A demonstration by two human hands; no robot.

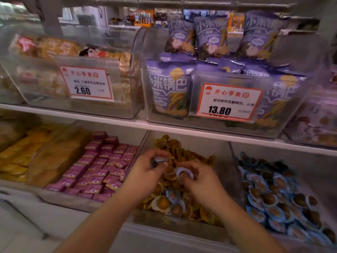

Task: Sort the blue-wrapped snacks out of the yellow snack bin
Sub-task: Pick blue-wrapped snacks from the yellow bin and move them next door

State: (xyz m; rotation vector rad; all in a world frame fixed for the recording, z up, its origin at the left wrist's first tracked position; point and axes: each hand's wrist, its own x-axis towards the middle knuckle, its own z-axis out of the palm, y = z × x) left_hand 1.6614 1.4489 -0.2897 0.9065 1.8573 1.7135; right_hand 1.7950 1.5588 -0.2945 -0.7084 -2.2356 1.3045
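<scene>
Both forearms reach into the yellow snack bin [184,143]; my left hand [145,170] grips gathered blue-wrapped snacks [158,159], my right hand [198,178] pinches another blue-wrapped snack [183,172]. Lift cleanly, leaving yellow ones.

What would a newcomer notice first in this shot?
Both hands, the left hand and right hand, each pinching a blue-wrapped snack over the yellow snack bin at centre. Above it, purple bags behind a 13.80 price tag.
</scene>
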